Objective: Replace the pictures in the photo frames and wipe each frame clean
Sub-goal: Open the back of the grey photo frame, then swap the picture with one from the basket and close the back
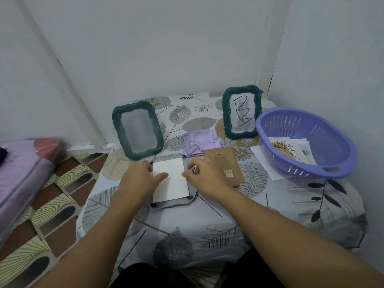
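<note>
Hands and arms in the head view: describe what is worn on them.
Nothing is worn that shows. The left hand and the right hand are bare, without gloves, and no watch or bracelet is visible. Both forearms are uncovered all the way to the bottom edge of the picture; no sleeve comes into view.

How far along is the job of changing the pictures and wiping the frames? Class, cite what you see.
Possibly done: the right frame stands holding a picture marked B. In hand: both hands, left hand and right hand, work at a white sheet on a face-down frame, its backing board set aside. Left: the left frame looks blank, and the purple cloth lies unused.
</note>
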A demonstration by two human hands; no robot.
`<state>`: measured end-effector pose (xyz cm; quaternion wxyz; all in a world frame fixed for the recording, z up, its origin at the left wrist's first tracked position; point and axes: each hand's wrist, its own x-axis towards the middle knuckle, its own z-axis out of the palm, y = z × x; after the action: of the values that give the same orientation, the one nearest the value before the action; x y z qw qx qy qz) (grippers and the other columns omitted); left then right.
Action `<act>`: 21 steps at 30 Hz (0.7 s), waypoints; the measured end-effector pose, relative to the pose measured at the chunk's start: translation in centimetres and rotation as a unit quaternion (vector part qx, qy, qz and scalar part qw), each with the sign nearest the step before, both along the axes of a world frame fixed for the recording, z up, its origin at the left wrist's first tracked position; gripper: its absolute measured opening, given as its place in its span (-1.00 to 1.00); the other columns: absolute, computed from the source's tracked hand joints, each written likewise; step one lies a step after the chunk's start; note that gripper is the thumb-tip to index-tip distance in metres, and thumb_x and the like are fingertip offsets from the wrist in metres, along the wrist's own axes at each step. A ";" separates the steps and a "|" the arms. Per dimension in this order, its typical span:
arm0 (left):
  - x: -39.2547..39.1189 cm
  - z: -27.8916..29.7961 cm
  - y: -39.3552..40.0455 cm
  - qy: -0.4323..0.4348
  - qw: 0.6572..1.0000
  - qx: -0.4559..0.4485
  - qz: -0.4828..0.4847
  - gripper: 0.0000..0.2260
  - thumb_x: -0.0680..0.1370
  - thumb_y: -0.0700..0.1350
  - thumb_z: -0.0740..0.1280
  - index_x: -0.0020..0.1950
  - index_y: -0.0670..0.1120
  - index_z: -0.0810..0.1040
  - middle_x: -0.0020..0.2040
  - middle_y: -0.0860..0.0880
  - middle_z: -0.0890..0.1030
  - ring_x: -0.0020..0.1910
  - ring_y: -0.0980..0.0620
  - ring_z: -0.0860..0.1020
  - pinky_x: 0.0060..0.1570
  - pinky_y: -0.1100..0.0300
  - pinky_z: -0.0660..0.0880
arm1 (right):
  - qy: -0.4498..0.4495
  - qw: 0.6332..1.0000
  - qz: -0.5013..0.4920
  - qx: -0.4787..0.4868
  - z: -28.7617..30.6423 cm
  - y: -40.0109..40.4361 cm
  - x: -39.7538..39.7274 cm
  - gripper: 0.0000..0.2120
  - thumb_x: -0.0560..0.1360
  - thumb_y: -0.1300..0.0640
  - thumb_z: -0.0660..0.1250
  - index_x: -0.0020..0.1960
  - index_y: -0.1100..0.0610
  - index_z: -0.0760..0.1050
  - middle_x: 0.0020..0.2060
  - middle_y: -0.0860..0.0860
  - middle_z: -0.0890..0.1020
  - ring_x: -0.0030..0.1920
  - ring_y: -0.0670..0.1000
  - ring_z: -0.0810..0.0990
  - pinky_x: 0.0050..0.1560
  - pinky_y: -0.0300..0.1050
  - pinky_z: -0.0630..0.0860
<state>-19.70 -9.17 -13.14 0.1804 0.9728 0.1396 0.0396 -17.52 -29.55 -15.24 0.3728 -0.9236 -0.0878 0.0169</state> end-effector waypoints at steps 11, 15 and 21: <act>-1.7 -0.3 0.2 0.043 0.999 -0.025 0.023 -0.46 0.29 0.45 0.48 -0.11 0.03 0.46 -0.09 0.00 0.57 -0.09 -0.02 0.55 -0.07 -0.01 0.57 | 0.028 0.999 -0.011 -0.036 -1.4 0.8 -0.3 -0.57 0.32 -0.25 0.53 0.09 -0.11 0.55 0.03 -0.06 0.52 0.05 0.04 0.56 0.11 0.04 0.56; -2.0 -0.1 -0.2 0.040 0.998 -0.036 0.027 -0.52 0.32 0.37 0.53 -0.12 0.02 0.49 -0.06 -0.01 0.56 -0.06 -0.03 0.56 -0.08 0.02 0.56 | 0.031 0.999 -0.015 -0.027 -1.8 0.9 -0.2 -0.55 0.29 -0.28 0.52 0.09 -0.14 0.55 0.02 -0.06 0.55 0.10 0.04 0.55 0.13 0.05 0.55; -2.3 0.1 -0.9 0.028 0.996 -0.065 0.048 -0.57 0.37 0.20 0.60 -0.05 -0.02 0.50 -0.10 0.01 0.58 -0.10 -0.02 0.58 -0.25 0.10 0.43 | 0.032 0.999 -0.012 -0.020 -2.3 0.8 0.1 -0.55 0.29 -0.29 0.53 0.09 -0.15 0.55 0.02 -0.05 0.56 0.10 0.04 0.54 0.12 0.05 0.54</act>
<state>-21.99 -10.04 -13.02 0.2372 0.9520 0.1931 0.0121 -17.44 -28.76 -17.54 0.3568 -0.9309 -0.0640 0.0441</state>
